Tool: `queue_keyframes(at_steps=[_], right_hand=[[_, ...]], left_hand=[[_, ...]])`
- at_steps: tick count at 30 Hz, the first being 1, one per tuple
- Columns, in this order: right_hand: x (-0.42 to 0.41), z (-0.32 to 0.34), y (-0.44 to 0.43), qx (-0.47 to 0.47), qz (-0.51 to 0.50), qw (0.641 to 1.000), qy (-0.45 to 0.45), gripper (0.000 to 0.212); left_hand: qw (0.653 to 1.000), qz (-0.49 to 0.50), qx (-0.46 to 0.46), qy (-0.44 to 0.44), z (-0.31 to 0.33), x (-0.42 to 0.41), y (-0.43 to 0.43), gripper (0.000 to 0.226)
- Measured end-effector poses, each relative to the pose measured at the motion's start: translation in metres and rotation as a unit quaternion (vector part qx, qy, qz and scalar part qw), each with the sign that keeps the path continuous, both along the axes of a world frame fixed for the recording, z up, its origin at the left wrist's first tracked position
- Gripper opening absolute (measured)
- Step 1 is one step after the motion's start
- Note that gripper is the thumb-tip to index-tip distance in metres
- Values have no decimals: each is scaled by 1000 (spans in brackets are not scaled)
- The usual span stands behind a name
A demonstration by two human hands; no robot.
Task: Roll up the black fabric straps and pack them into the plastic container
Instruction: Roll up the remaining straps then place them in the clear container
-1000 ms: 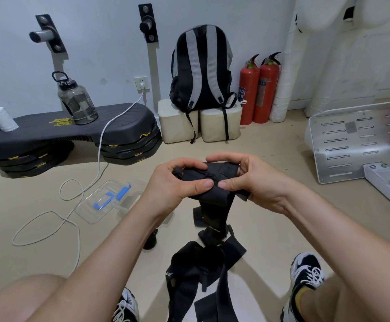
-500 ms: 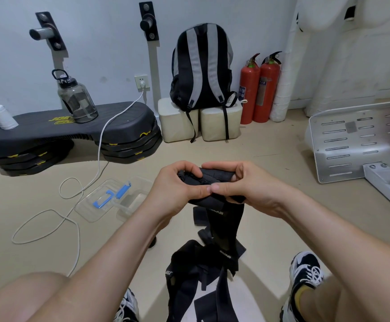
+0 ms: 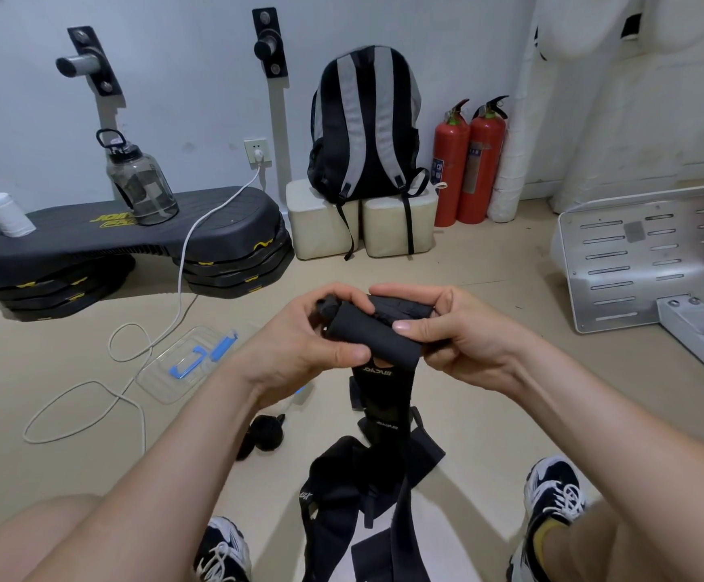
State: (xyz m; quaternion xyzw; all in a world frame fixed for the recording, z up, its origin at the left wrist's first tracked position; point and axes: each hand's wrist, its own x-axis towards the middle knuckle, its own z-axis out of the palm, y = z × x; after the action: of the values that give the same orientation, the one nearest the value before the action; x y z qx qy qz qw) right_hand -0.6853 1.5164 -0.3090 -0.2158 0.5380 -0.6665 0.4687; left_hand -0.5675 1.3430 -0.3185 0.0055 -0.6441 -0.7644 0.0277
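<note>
One clear plastic container (image 3: 165, 382) is seen on the floor, left of centre. Just right of it, the left hand (image 3: 308, 342) is curled round the left end of a rolled black strap (image 3: 373, 333) at mid-frame. The right end is pinched by the right hand (image 3: 459, 333), thumb on the front. The unrolled tail is left hanging to the loose straps (image 3: 363, 489) at lower centre.

The strap roll (image 3: 373, 329) is showing plain black, its hanging tail carrying small white lettering (image 3: 377, 373). At the far centre the backpack (image 3: 365, 123) is showing black with grey stripes, and right of it the fire extinguishers (image 3: 468, 161) are showing red. The far-left step platform (image 3: 132, 233) is showing dark grey with yellow marks. The clear container (image 3: 161, 384) is showing blue clips (image 3: 220, 350).
</note>
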Motion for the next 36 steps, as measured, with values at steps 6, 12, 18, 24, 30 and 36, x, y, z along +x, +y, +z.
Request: queue_keyframes(at_steps=[6,12,18,24,30,36], right_hand=[[4,-2,-2,2,0,1000,-13,43],[6,-1,-7,35,-9,993,112,43],[20,2,-13,51,-26,975,215,59],[27,7,-11,30,29,964,262,58],[29,-18,-20,87,-88,905,408,20],[11,1,-10,126,-39,897,422,17]], left_hand=[[989,145,-39,14,-9,-9,10,34],[965,259,-49,13,-5,-11,27,11],[941,337,15,-28,-15,-14,35,15],[921,361,139,-38,-15,-17,38,27],[905,393,114,-114,-21,-20,40,49],[951,102,-53,-286,3,-6,23,34]])
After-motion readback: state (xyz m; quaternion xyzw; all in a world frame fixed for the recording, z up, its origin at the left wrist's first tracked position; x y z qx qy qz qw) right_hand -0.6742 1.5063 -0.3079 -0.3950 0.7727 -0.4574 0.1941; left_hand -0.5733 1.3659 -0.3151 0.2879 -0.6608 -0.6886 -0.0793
